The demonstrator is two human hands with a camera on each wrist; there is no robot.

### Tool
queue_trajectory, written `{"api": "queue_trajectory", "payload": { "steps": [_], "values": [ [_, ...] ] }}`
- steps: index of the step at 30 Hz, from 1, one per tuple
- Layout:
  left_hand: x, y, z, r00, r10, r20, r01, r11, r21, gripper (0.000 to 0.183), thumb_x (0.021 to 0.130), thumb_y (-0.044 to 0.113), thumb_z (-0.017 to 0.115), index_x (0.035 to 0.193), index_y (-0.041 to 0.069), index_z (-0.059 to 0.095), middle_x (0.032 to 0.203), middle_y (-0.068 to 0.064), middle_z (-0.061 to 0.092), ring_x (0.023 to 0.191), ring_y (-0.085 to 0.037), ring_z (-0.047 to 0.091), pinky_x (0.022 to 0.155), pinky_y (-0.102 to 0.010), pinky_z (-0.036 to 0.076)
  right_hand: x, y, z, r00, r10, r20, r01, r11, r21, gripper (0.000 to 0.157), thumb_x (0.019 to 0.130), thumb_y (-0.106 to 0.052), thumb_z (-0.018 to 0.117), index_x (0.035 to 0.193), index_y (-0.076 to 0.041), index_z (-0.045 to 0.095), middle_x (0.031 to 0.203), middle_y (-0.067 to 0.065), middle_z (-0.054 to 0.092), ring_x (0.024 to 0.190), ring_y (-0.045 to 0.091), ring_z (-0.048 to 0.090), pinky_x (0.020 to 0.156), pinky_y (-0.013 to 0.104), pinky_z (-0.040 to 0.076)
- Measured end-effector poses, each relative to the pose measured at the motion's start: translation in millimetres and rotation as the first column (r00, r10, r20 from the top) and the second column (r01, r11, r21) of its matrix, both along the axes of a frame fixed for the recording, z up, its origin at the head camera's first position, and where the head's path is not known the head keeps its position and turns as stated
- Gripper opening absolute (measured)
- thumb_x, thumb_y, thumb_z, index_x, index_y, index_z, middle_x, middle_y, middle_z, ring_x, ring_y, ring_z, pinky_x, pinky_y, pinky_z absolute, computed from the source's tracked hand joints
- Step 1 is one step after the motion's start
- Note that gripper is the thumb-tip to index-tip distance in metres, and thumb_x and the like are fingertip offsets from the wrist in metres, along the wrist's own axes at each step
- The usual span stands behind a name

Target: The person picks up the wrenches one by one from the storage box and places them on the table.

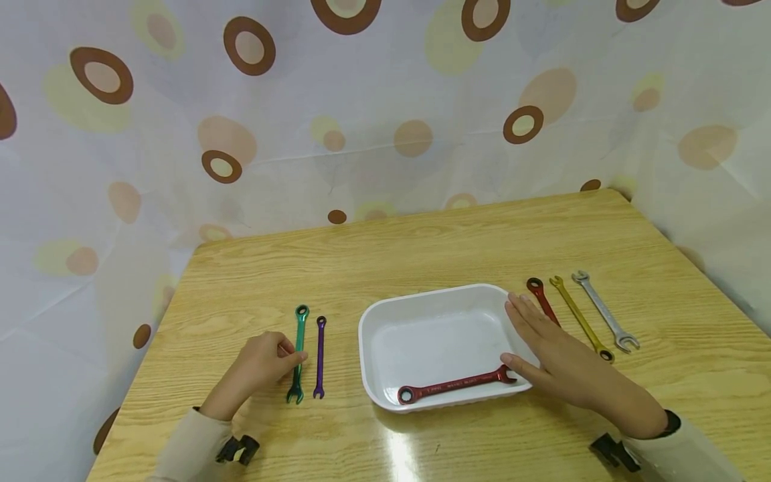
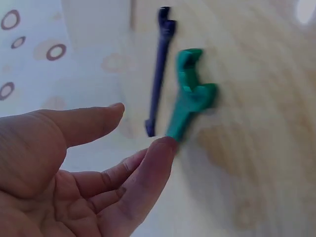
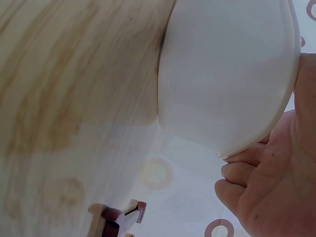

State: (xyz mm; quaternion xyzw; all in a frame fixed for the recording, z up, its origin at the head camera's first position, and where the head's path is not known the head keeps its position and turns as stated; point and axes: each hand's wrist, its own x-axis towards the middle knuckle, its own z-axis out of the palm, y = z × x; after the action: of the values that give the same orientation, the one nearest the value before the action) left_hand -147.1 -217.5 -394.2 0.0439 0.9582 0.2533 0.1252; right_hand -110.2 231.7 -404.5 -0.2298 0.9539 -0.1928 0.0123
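My left hand (image 1: pixel 262 361) is at the green wrench (image 1: pixel 300 327), which lies lengthwise on the table. In the left wrist view a fingertip overlaps the green wrench's shaft (image 2: pixel 178 121), while the thumb stands apart from it. Just right of it lies a thinner purple wrench (image 1: pixel 320 355). My right hand (image 1: pixel 560 358) rests at the right rim of the white tray (image 1: pixel 430 345), its fingers straight and its thumb reaching over the inside. A dark red wrench (image 1: pixel 458 384) lies along the tray's near side, its ring end to the left.
Right of the tray, partly behind my right hand, lies another red wrench (image 1: pixel 545 302). Beside it are a yellow wrench (image 1: pixel 577 314) and a silver wrench (image 1: pixel 604 311). A patterned curtain (image 1: pixel 373 167) hangs behind the wooden table (image 1: pixel 421 248).
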Motion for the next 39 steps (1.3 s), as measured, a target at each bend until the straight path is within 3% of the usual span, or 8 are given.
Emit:
{"api": "queue_trajectory", "payload": {
  "steps": [5,10,13,18,22,26,30,39],
  "values": [
    [-1.7,12.2,17.9,0.996,-0.055,-0.075,0.057,0.998,0.029,0.029,0.09,0.027,0.067,0.099,-0.001,0.067,0.087,-0.006,0.067,0.078,-0.019,0.063,0.067,-0.036,0.054,-0.2,-0.6,0.2,1.0,0.001,-0.005,-0.001,1.0,0.001,0.08,0.097,-0.045,0.051,0.154,-0.004,0.012,0.161,0.01,0.004,0.147,0.031,0.007,0.117,0.041,0.015],
    [1.6,36.0,31.5,0.981,-0.101,-0.163,0.122,0.985,0.124,0.025,0.089,0.024,0.069,0.102,0.002,0.068,0.088,-0.001,0.067,0.082,-0.014,0.064,0.072,-0.031,0.054,0.0,-1.1,0.2,1.0,0.0,0.002,0.0,1.0,0.002,0.081,0.097,-0.045,0.051,0.154,-0.005,0.011,0.161,0.01,0.004,0.147,0.03,0.006,0.117,0.041,0.015],
    [5.9,53.6,34.9,0.961,-0.161,-0.225,0.203,0.962,0.181,0.021,0.088,0.021,0.071,0.1,0.004,0.068,0.089,0.0,0.067,0.082,-0.011,0.063,0.073,-0.028,0.054,0.2,-0.9,0.7,1.0,0.001,0.005,-0.001,1.0,0.0,0.08,0.097,-0.045,0.051,0.154,-0.005,0.011,0.161,0.01,0.004,0.147,0.029,0.006,0.117,0.039,0.014],
    [11.0,83.1,32.1,0.907,-0.294,-0.302,0.369,0.9,0.234,0.018,0.087,0.016,0.072,0.098,0.002,0.068,0.093,-0.007,0.068,0.084,-0.016,0.064,0.075,-0.029,0.055,1.2,-1.1,1.5,1.0,0.004,0.003,-0.004,1.0,-0.018,0.079,0.098,-0.044,0.051,0.154,-0.005,0.012,0.161,0.009,0.005,0.147,0.028,0.006,0.117,0.034,0.013],
    [12.7,105.2,22.8,0.878,-0.379,-0.292,0.454,0.853,0.257,0.019,0.088,0.015,0.07,0.1,0.0,0.067,0.095,-0.01,0.067,0.086,-0.021,0.065,0.076,-0.028,0.055,2.6,-1.8,1.1,1.0,0.01,-0.008,-0.01,1.0,-0.025,0.078,0.098,-0.042,0.052,0.154,-0.005,0.012,0.161,0.01,0.007,0.147,0.026,0.006,0.117,0.029,0.01],
    [10.9,126.4,13.0,0.861,-0.44,-0.254,0.499,0.827,0.26,0.02,0.087,0.015,0.07,0.1,0.0,0.067,0.095,-0.01,0.067,0.086,-0.02,0.064,0.077,-0.025,0.054,2.0,-1.3,1.1,1.0,0.013,-0.013,-0.013,1.0,-0.02,0.079,0.098,-0.042,0.052,0.154,-0.004,0.012,0.161,0.01,0.006,0.147,0.027,0.005,0.117,0.029,0.008],
    [7.2,145.3,4.9,0.85,-0.486,-0.205,0.524,0.822,0.223,0.02,0.086,0.017,0.072,0.099,0.002,0.068,0.093,-0.007,0.068,0.085,-0.013,0.063,0.077,-0.02,0.051,1.0,-0.9,1.3,1.0,0.01,-0.014,-0.01,1.0,-0.019,0.079,0.098,-0.042,0.052,0.154,-0.004,0.012,0.161,0.01,0.006,0.147,0.027,0.006,0.116,0.028,0.006],
    [6.2,173.2,-10.6,0.832,-0.545,-0.104,0.552,0.831,0.064,0.032,0.081,0.023,0.078,0.105,0.006,0.066,0.093,0.001,0.065,0.085,-0.005,0.058,0.078,-0.018,0.046,0.7,-2.1,3.0,1.0,-0.001,-0.004,0.001,1.0,-0.016,0.079,0.097,-0.043,0.052,0.154,-0.004,0.013,0.161,0.011,0.006,0.147,0.028,0.006,0.116,0.044,0.017]
  ]
}}
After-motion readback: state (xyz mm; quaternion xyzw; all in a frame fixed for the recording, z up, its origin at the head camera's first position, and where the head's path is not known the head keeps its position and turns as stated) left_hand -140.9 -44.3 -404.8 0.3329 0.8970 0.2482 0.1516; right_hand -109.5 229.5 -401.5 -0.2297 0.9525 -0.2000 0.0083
